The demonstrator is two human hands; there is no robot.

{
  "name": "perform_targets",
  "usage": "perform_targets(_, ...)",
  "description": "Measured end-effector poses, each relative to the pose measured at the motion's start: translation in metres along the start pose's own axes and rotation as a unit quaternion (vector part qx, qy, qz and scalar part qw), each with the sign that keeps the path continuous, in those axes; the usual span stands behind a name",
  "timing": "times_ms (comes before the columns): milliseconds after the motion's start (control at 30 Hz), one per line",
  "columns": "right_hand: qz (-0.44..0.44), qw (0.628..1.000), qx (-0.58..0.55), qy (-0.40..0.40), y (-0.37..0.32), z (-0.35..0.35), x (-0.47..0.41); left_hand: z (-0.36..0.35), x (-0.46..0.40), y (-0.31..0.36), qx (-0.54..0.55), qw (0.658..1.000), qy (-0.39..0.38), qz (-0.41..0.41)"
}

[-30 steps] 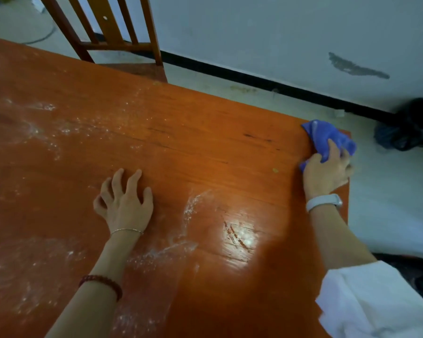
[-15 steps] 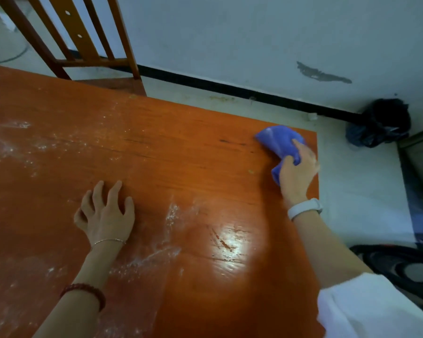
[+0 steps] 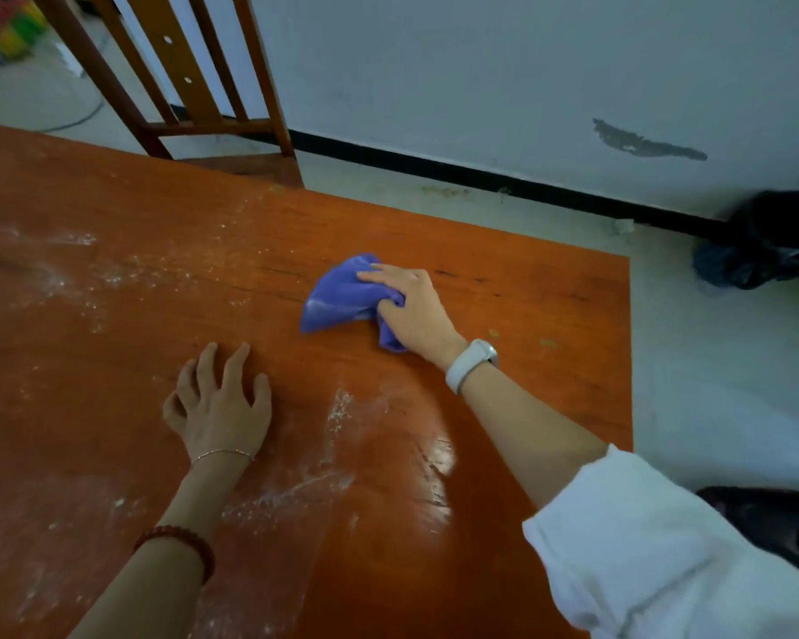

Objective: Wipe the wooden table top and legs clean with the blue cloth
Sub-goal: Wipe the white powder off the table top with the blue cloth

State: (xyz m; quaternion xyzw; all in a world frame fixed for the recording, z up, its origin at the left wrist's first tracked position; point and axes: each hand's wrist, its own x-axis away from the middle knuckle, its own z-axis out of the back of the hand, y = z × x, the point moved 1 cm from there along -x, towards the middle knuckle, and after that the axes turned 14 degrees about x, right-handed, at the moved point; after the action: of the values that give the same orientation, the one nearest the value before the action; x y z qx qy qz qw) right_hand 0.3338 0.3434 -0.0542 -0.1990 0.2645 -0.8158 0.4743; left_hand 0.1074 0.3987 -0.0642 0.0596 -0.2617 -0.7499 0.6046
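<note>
The wooden table top (image 3: pixel 527 315) is glossy orange-brown and fills most of the view. White dust streaks lie across its left half and near its middle. The blue cloth (image 3: pixel 337 297) is bunched on the table, slightly right of centre. My right hand (image 3: pixel 411 311) grips the cloth from the right and presses it onto the wood. My left hand (image 3: pixel 218 403) rests on the table, fingers spread and bent, holding nothing. The table legs are out of view.
A wooden chair (image 3: pixel 194 85) stands at the table's far edge, upper left. The table's right edge drops to a pale floor (image 3: pixel 711 385). A black bag (image 3: pixel 771 237) sits by the wall at right. A dark object (image 3: pixel 785 523) lies on the floor, lower right.
My right hand has dragged the blue cloth from the table's far right corner leftward towards the middle. My left hand has stayed planted on the table.
</note>
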Motion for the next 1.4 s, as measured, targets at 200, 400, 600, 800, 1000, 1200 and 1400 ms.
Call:
perform_targets(200, -0.197, 0.956, 0.040, 0.212, 0.051, 0.050, 0.000, -0.001, 0.000, -0.003, -0.002, 1.000, -0.007, -0.007)
perform_targets(400, -0.099, 0.968, 0.186, 0.134, 0.028, 0.005, 0.025, 0.019, 0.003, -0.015, 0.029, 0.998, -0.041, -0.041)
perform_targets(600, 0.244, 0.959, 0.102, -0.098, -0.056, -0.076, 0.141, 0.048, 0.036, -0.063, -0.015, 0.997, -0.028, -0.072)
perform_targets(800, 0.132, 0.990, 0.027, 0.030, -0.048, -0.045, 0.117, 0.062, 0.075, -0.111, -0.065, 0.992, -0.084, -0.063)
perform_targets(1000, -0.036, 0.979, 0.188, 0.076, -0.036, -0.057, 0.118, 0.070, 0.100, -0.143, -0.085, 0.983, -0.114, -0.115)
perform_targets(1200, 0.215, 0.961, 0.119, -0.126, -0.102, -0.122, 0.293, 0.070, 0.127, -0.170, -0.081, 0.970, -0.152, -0.171)
perform_targets(1400, 0.033, 0.998, -0.015, -0.057, -0.119, -0.083, 0.328, 0.072, 0.147, -0.192, -0.074, 0.966, -0.154, -0.194)
